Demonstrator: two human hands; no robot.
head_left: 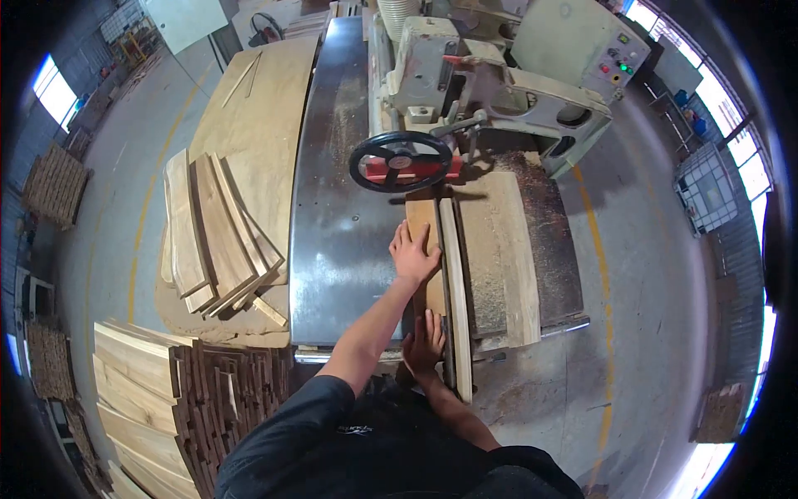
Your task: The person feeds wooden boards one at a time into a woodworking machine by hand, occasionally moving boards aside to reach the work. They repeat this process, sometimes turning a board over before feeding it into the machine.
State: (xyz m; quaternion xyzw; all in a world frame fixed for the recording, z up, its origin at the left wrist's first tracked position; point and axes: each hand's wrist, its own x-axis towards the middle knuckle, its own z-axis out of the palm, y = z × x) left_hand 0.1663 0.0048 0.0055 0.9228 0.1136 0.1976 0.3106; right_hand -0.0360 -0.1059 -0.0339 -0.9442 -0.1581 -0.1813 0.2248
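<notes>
Feeding a plank at a woodworking machine. We see the left hand point(414, 254) laid flat, fingers spread, on the narrow plank point(422, 218). The plank lies along the right side of the steel bench point(341, 224), its far end beneath the black handwheel point(401, 160). The right hand point(424, 341), fingers loosely spread, presses the near end. We judge that even downward pressure, with the plank tight against the upright fence board point(455, 291), serves best.

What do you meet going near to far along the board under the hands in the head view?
Right hand on the board's near end → left hand flat on it → black handwheel → beige machine head.
</notes>
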